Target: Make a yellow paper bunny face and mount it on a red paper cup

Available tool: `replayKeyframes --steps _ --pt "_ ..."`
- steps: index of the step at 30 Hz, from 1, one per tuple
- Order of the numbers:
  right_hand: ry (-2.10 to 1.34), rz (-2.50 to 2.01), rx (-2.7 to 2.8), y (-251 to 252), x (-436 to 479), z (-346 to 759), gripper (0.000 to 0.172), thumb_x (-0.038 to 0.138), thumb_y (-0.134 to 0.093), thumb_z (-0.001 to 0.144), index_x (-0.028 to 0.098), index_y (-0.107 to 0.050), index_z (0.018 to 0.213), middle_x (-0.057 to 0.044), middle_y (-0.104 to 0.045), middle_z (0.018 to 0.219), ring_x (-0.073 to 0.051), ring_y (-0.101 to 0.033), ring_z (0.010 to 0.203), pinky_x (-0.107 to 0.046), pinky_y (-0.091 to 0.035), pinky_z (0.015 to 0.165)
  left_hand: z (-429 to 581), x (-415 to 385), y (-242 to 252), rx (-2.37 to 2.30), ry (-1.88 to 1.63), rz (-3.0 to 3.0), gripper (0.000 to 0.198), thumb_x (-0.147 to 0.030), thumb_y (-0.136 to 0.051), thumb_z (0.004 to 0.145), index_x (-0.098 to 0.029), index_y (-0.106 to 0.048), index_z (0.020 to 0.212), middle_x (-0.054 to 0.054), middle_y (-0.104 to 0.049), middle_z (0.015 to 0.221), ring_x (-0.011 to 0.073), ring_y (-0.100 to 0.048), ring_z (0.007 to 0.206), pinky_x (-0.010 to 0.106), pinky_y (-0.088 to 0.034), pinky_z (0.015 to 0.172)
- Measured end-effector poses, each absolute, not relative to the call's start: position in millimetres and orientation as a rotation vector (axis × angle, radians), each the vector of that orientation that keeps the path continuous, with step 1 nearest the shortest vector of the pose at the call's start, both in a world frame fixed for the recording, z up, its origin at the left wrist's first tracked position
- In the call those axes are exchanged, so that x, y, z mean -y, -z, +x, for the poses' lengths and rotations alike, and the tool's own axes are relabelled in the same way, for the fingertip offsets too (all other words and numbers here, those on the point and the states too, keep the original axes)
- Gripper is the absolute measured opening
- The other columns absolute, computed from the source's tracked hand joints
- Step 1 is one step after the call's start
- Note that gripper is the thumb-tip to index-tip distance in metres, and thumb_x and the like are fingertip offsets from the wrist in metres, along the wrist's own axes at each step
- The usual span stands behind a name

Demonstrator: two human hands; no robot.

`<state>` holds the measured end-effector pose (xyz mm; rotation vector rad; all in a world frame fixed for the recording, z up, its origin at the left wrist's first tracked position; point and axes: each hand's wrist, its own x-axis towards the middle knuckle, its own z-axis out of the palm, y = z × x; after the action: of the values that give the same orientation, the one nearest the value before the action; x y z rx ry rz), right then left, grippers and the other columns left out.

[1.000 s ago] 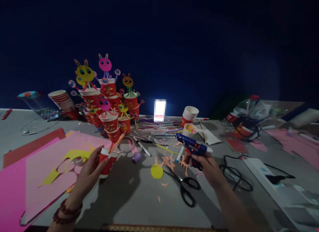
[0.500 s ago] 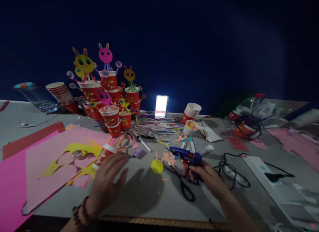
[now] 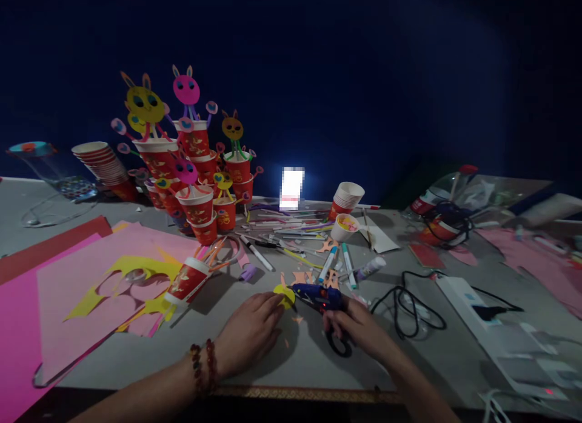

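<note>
My left hand (image 3: 252,332) lies low over the table, its fingers together and their tips on the left edge of a yellow paper disc (image 3: 286,297). In my right hand (image 3: 357,329) is a blue hot glue gun (image 3: 321,294) with a small red light. Its nozzle points left, over the disc's upper right part; I cannot tell if it touches. Black scissors (image 3: 342,346) lie beneath the gun and my right hand, partly hidden. Peach paper scraps (image 3: 302,279) lie just behind the disc.
At the back left stand stacked red cups (image 3: 157,159) with paper bunny figures. A tilted cup with pipe cleaners (image 3: 187,282) sits on coloured paper sheets (image 3: 54,317). Markers (image 3: 328,264) lie behind the gun. A black cable (image 3: 400,311) and white power strip (image 3: 477,326) are at right.
My left hand has moved right from beside the tilted cup onto the yellow disc. The glue gun has come left and slightly down, its nozzle now over the disc. The view has shifted slightly.
</note>
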<state>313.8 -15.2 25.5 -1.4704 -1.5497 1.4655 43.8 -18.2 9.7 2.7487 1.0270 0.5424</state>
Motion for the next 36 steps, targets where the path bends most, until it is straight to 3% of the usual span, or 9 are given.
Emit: replayKeyframes --steps 12,25,36 --pt "-1.383 -1.548 1.649 -22.0 12.0 310.7 0.017 0.033 -0.051 0.083 0.018 -0.057 0.079 -0.001 -0.069 0.068 -0.013 -0.056 0.051 -0.025 -0.043 0.052 40.9 -16.2 -21.5 -1.006 -0.564 2.745 0.028 -0.010 -0.048 0.090 -0.017 -0.059 0.115 0.012 -0.063 0.116 0.0249 -0.058 0.108 0.040 -0.049 0.095" --pt "-1.383 -1.583 1.752 -28.3 11.7 309.1 0.015 0.031 -0.046 0.082 0.019 -0.055 0.082 -0.001 -0.067 0.071 -0.014 -0.058 0.054 -0.025 -0.046 0.054 46.7 -23.2 2.1 -1.056 -0.427 2.840 0.039 -0.009 -0.050 0.090 -0.014 -0.053 0.129 0.011 -0.059 0.127 0.0261 -0.054 0.110 0.040 -0.047 0.094" --pt "-1.225 -1.674 1.908 -32.3 10.4 309.4 0.020 0.035 -0.045 0.085 0.019 -0.057 0.078 -0.004 -0.069 0.071 -0.017 -0.061 0.059 -0.027 -0.047 0.059 47.8 -23.1 -0.8 -1.072 -0.375 2.811 0.036 -0.010 -0.049 0.091 -0.014 -0.054 0.127 0.009 -0.059 0.126 0.0257 -0.052 0.107 0.039 -0.047 0.092"
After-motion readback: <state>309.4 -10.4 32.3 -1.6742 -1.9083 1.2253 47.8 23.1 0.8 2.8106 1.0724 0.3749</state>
